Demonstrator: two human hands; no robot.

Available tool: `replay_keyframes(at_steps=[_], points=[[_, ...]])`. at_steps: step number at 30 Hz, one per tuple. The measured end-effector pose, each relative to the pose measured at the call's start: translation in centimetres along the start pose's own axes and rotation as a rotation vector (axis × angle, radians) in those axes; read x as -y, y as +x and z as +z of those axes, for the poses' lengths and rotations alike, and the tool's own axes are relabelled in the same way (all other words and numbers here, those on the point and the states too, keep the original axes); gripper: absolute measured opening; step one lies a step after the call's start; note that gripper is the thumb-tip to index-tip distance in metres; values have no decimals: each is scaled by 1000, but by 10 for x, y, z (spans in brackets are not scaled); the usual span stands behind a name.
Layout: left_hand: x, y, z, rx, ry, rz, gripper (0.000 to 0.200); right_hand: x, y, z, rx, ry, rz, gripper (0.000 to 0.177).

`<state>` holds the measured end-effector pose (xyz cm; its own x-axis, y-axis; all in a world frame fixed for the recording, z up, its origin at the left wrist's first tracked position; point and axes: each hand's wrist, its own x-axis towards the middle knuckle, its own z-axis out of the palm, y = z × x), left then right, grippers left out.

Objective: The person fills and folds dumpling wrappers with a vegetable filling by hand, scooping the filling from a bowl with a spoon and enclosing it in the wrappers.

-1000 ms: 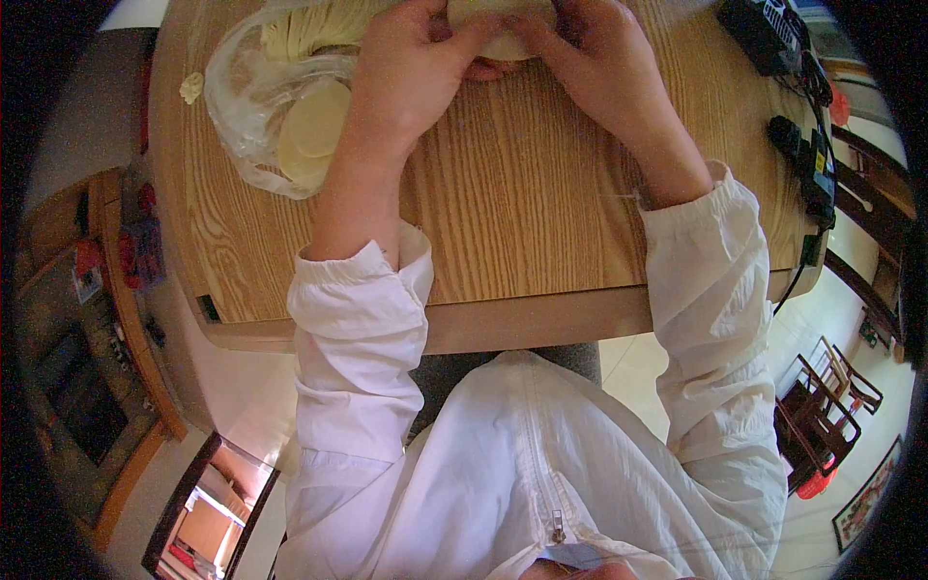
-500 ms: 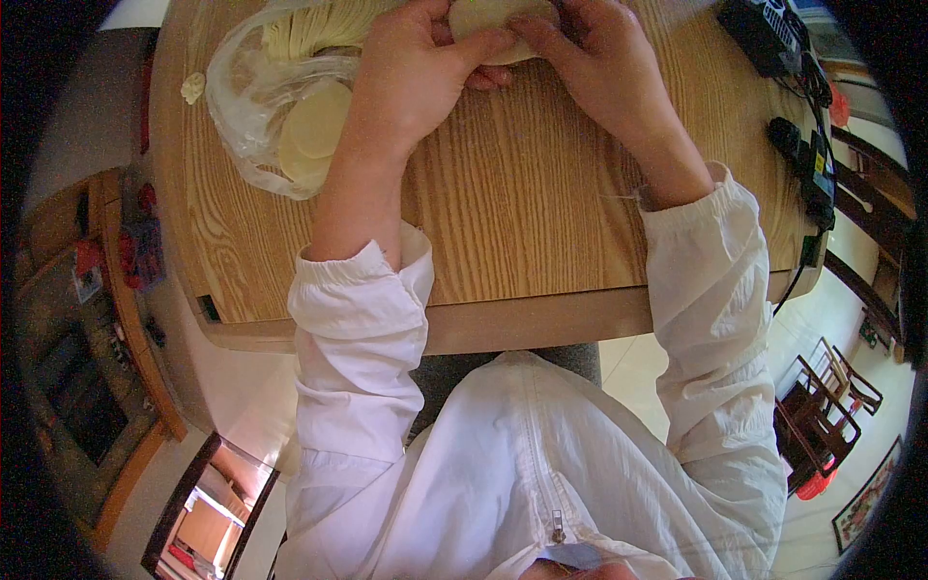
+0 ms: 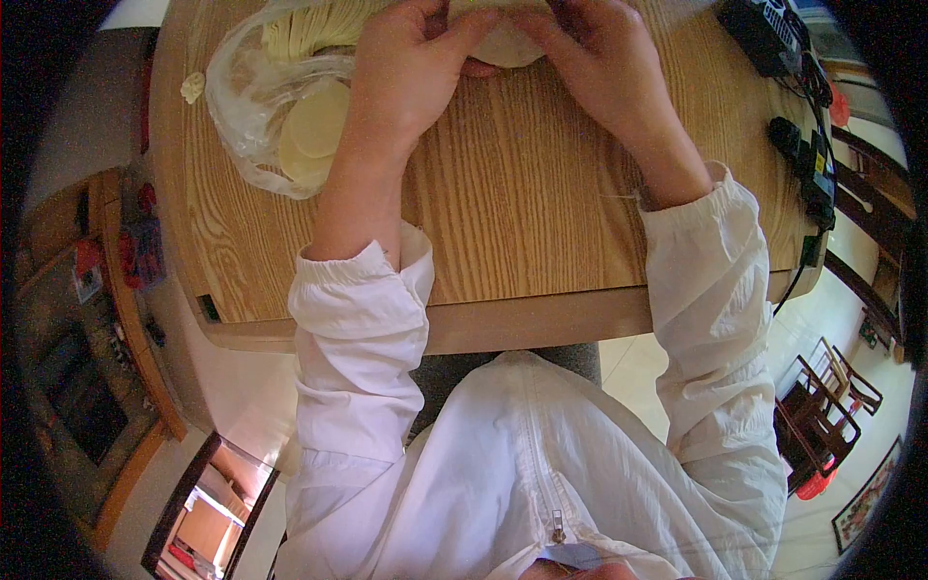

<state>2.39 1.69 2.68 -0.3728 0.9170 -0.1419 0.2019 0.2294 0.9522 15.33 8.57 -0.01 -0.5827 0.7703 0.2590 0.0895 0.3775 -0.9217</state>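
At the top edge of the view both hands grip a pale round dumpling wrapper (image 3: 507,46). My left hand (image 3: 411,72) is closed on its left side, thumb lying over it and a fingertip showing underneath. From the other side my right hand (image 3: 604,77) pinches it, thumb pressed on its surface. The wrapper's far part is cut off by the frame. Left of my left hand lies a clear plastic bag (image 3: 237,121) with loose round wrappers (image 3: 317,126) at its near end and a fanned row of wrappers (image 3: 307,31) further back.
A small lump of dough (image 3: 192,88) sits near the left edge of the wooden table (image 3: 522,222). At the right edge are a black power adapter (image 3: 759,37) and a power strip (image 3: 820,179) with cables. Wooden chairs (image 3: 817,416) stand on the floor at right.
The thumbs have moved up and the wrapper has shifted, its near edge now lower between the hands. The bag and wrappers on the table have stayed in place.
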Motion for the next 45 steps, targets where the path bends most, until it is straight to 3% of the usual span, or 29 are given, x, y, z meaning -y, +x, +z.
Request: replay_keyframes(at_steps=[7,22,31,37,40,45], points=[[11,6,1,-10,31,-34,15,8,0,-4,36,-58,117,10],[9,5,0,-15,85,-27,15,6,0,-5,51,-102,47,9],[13,5,1,-2,-101,-36,17,8,0,-3,23,-137,106,15],[12,6,1,1,-20,24,17,7,1,-1,21,39,90,15],[15,6,1,4,34,99,16,7,0,-1,23,-19,81,14],[8,2,0,30,36,31,16,8,-1,-3,21,-58,70,11]])
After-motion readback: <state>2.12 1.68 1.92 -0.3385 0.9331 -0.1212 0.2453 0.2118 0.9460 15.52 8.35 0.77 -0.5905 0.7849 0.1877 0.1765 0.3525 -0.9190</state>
